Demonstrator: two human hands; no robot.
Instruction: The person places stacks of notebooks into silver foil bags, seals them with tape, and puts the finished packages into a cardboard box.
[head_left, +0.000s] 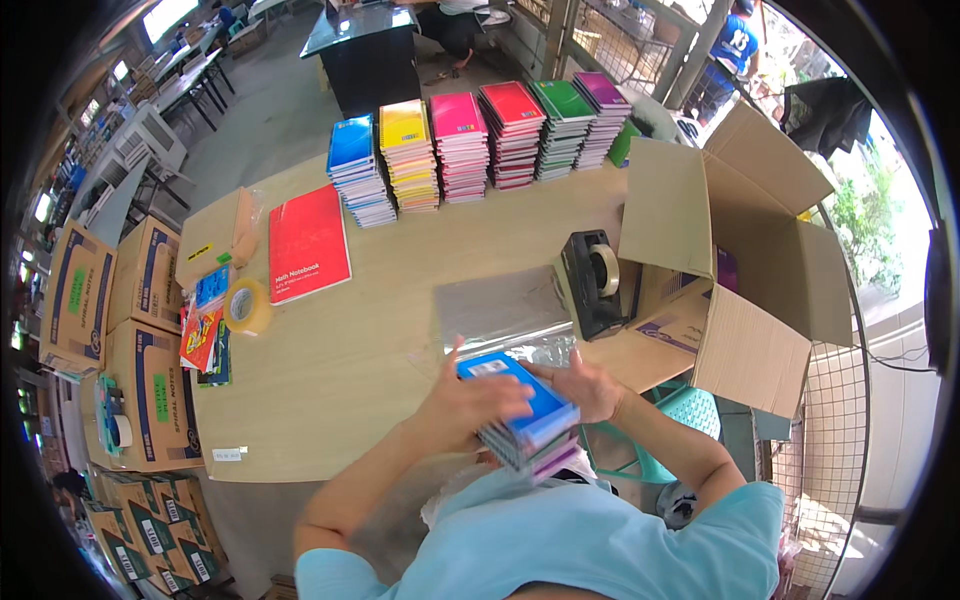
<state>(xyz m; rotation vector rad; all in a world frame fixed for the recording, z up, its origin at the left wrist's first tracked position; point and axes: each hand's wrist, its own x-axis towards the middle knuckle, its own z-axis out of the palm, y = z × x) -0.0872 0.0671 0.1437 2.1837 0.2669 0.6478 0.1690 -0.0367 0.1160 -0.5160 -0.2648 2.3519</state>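
Observation:
A small stack of notebooks [540, 405] with a blue cover on top is held between my two hands, close to my body at the near table edge. My left hand [465, 400] grips it from the left, its fingers lying over the blue cover and slightly blurred. From the other side my right hand [588, 390] presses against the stack's right edge. Just beyond my hands, clear plastic bags [500, 312] lie flat on the table. A black tape dispenser [592, 285] stands to their right.
Tall notebook stacks, including a blue one [360, 175] and a green one [565, 130], line the far edge. A big red notebook [310, 243] and a tape roll [247, 306] lie left. An open carton [760, 260] stands right, above a green stool [690, 415]. Closed cartons [150, 385] flank the left.

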